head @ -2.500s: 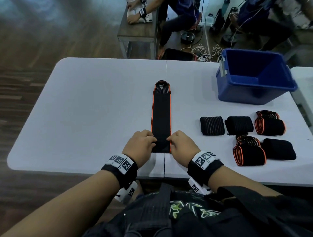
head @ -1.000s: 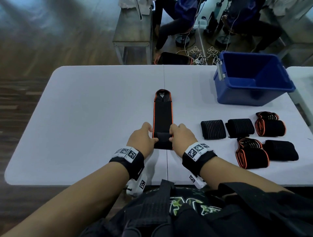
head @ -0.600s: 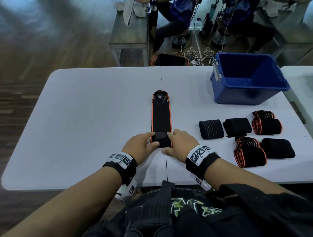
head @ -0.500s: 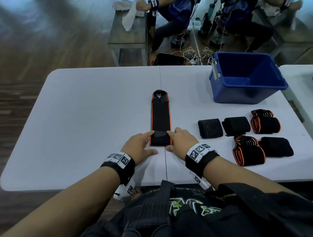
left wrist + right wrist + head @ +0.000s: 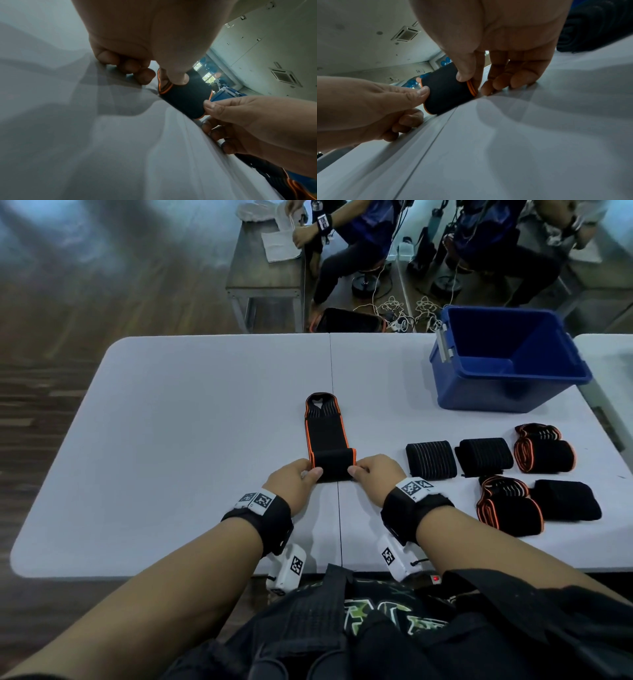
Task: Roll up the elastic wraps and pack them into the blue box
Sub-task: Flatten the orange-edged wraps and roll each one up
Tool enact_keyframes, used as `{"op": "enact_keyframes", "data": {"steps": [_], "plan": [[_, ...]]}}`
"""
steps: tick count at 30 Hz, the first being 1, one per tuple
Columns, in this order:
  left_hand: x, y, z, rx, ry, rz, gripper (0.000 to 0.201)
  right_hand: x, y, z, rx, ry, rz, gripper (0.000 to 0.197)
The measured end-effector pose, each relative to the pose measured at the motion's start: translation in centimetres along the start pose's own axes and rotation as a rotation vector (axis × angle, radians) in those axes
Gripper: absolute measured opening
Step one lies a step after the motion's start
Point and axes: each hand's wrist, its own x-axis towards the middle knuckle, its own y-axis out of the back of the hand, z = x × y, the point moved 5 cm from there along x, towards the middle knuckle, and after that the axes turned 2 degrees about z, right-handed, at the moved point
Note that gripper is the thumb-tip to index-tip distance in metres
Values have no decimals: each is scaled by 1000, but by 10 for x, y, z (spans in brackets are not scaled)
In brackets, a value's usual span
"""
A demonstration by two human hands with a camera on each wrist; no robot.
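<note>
I'm pinching both ends of the half-rolled black, orange-edged elastic wrap [image 5: 330, 463] with my left hand [image 5: 294, 481] and right hand [image 5: 376, 474] on the white folding table [image 5: 178, 440].

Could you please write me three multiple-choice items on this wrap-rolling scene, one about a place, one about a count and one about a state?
1. Where does the blue box stand on the table?
A. far right corner
B. near left corner
C. centre

2. How many finished rolls lie to the right of the person's hands?
A. two
B. five
C. eight

3. What state is the orange-edged wrap in?
A. fully flat
B. partly rolled from the near end
C. already in the box

Answers:
1. A, since it sits at the far right corner in the head view.
2. B, since three rolls lie in a far row and two nearer.
3. B, since the left hand and right hand pinch the roll's ends while a flat length lies beyond.
</note>
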Motion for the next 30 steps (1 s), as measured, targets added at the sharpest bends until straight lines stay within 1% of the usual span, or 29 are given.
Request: {"op": "enact_keyframes", "data": {"steps": [3,5,10,13,15,17,18,19,20,21,22,23,24,25,27,28,30], "plan": [[4,-1,2,42,39,-10,40,3,-1,-2,-50,-35,-41,40],[6,-1,5,60,66,-46,43,4,-2,-2,-100,-61,-70,42],[6,3,11,102,122,-126,43,5,-4,-8,-172,-107,-131,47],[3,5,12,98,159,-134,44,1,-4,-8,-192,-119,-153,48],[2,7,10,109,170,-100,46,3,-4,-8,-187,-135,-149,45],[0,11,7,81,164,-7,40,5,-5,-11,-183,-183,-180,41],[-2,14,6,50,157,51,41,6,-6,-11,-201,-215,-197,42],[-4,18,5,48,134,104,48,5,-6,-11,-224,-241,-178,45],[-4,20,6,82,88,142,55,6,-4,-10,-206,-229,-118,42],[-4,20,9,139,33,168,59,4,-1,-9,-145,-187,-36,36],[-5,20,13,205,-26,183,59,1,2,-10,-83,-125,41,30],[-6,18,19,271,-82,187,54,-4,4,-11,-60,-57,95,28],[-6,16,23,325,-131,182,48,-7,5,-13,-98,23,120,27],[-6,14,27,367,-163,170,43,-8,4,-16,-188,103,127,27],[-4,11,27,429,-174,145,38,-10,-1,-26,-382,253,128,27],[-5,11,26,454,-167,131,39,-10,-4,-30,-441,299,122,27],[-7,9,21,496,-148,116,44,-10,-9,-30,-502,316,87,28]]}}
